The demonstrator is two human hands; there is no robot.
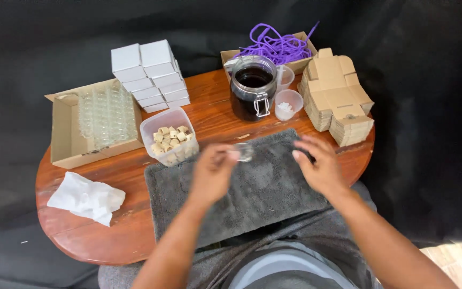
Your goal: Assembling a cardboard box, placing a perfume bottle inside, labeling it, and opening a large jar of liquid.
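Head view is showing the left hand (pixel 212 172) pinching a small glass vial (pixel 245 152) over the grey towel (pixel 263 187), right hand (pixel 319 166) hovering open-fingered beside it. Corks (pixel 171 138) and jar (pixel 252 88) are sitting untouched; filling looks barely begun.

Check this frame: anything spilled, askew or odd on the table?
No spill or damage shows. Slightly untidy: a crumpled white tissue lies loose near the table edge, and purple cord spills over its cardboard box. The left hand holds a small clear vial over the grey towel, blurred; the right hand is open beside it.
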